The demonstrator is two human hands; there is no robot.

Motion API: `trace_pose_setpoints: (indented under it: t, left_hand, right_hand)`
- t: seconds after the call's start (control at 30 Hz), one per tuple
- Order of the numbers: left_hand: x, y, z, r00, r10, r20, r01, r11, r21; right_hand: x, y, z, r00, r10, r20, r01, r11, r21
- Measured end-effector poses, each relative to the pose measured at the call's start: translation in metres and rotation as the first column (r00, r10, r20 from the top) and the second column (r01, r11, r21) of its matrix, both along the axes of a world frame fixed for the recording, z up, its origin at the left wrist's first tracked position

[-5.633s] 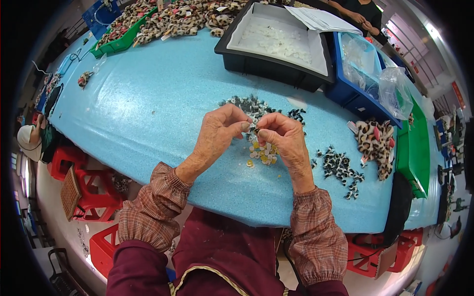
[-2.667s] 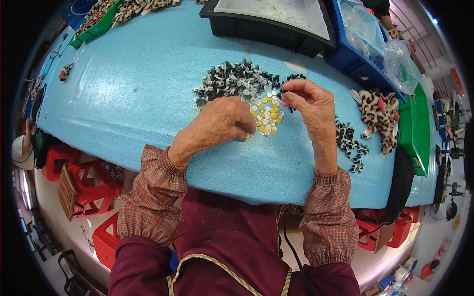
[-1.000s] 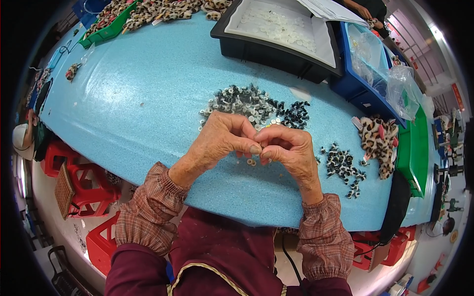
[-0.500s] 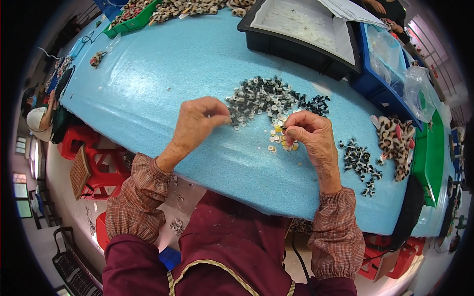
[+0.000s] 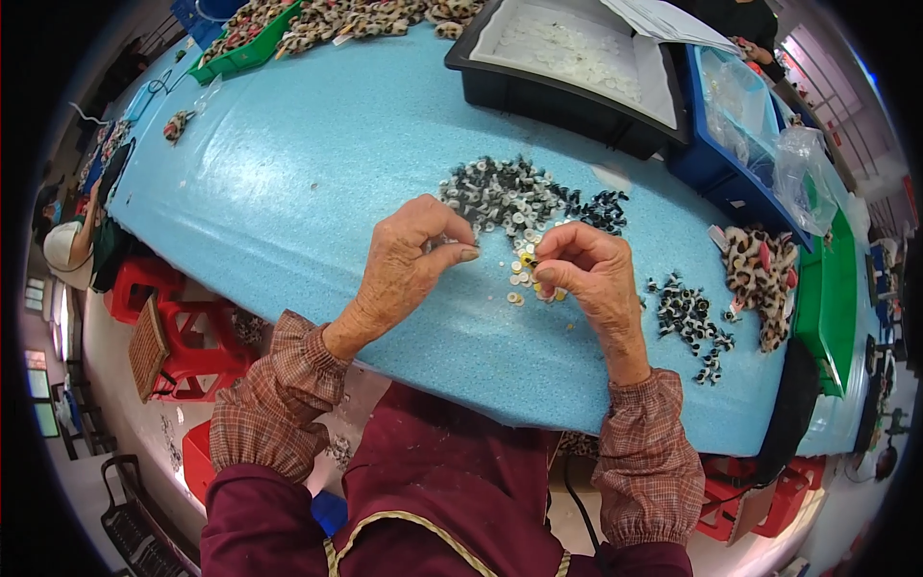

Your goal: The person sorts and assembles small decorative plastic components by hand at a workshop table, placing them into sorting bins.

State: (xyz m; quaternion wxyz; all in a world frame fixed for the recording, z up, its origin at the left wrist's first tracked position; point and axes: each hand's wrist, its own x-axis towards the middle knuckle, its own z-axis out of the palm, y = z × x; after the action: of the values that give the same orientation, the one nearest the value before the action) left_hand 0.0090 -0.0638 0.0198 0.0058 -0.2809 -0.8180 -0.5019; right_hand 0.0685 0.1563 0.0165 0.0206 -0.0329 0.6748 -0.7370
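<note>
Over the blue table, my left hand (image 5: 409, 264) has thumb and forefinger drawn together at the front edge of a heap of small black and white plastic pieces (image 5: 500, 197). Whatever lies between those fingertips is too small or hidden to name. My right hand (image 5: 594, 274) pinches a small black-and-yellow plastic piece (image 5: 528, 261) just above the table, its tip pointing left. Beneath that piece lie scattered white and yellow plastic discs (image 5: 517, 281). The two hands are a short way apart. Right of my right hand is a smaller group of black and white pieces (image 5: 687, 315).
Leopard-print plush pieces (image 5: 760, 279) lie at the right, beside a green tray (image 5: 835, 308). A black bin (image 5: 567, 111) with a light liner and a blue crate (image 5: 735, 159) stand at the back right. Far left, a green tray (image 5: 240, 60) holds more plush; a person sits beyond red stools (image 5: 197, 346).
My left hand has moved right, toward my right hand. The right hand still pinches its small piece, now turned to show yellow. The whole view has shifted slightly.
</note>
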Motion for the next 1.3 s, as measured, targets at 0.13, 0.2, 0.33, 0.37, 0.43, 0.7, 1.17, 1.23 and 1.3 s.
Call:
trace_pose_setpoints:
  t: [0.13, 0.2, 0.33, 0.37, 0.43, 0.7, 1.17, 1.23, 1.3]
  left_hand:
    - [0.0, 0.021, -0.01, 0.991, -0.064, 0.115, 0.043, 0.983, 0.177]
    - [-0.002, 0.029, -0.013, 0.904, -0.213, 0.371, 0.068, 0.928, 0.367]
    - [-0.005, 0.037, -0.016, 0.799, -0.35, 0.489, 0.093, 0.875, 0.475]
    - [-0.005, 0.038, -0.017, 0.798, -0.35, 0.491, 0.081, 0.869, 0.488]
    - [-0.006, 0.038, -0.021, 0.796, -0.351, 0.492, 0.07, 0.862, 0.503]
    - [-0.006, 0.037, -0.021, 0.758, -0.376, 0.533, 0.055, 0.851, 0.522]
    - [-0.016, 0.033, -0.023, 0.552, -0.541, 0.635, -0.028, 0.749, 0.662]
    - [-0.02, 0.026, -0.019, 0.696, -0.422, 0.581, -0.039, 0.785, 0.618]
    - [-0.023, 0.022, -0.017, 0.757, -0.418, 0.503, -0.015, 0.758, 0.652]
  right_hand:
    - [0.0, -0.006, -0.002, 1.0, -0.013, -0.021, 0.012, 0.999, -0.047]
    - [0.0, -0.004, -0.002, 1.0, -0.021, -0.017, 0.021, 0.999, -0.044]
    - [0.0, -0.003, 0.0, 1.0, -0.021, 0.002, 0.021, 0.999, -0.026]
    - [0.0, -0.003, -0.001, 1.0, -0.023, 0.016, 0.023, 1.0, -0.014]
    - [-0.001, -0.002, -0.003, 0.999, -0.033, 0.014, 0.034, 0.999, -0.035]
    - [-0.005, 0.001, -0.006, 0.999, -0.042, -0.019, 0.043, 0.999, 0.033]
    - [-0.008, 0.005, -0.007, 0.93, -0.008, -0.369, 0.155, 0.915, 0.372]
    - [-0.009, -0.001, -0.004, 0.975, -0.042, -0.217, 0.093, 0.97, 0.227]
    - [-0.009, -0.001, -0.003, 0.98, -0.061, -0.188, 0.091, 0.984, 0.156]
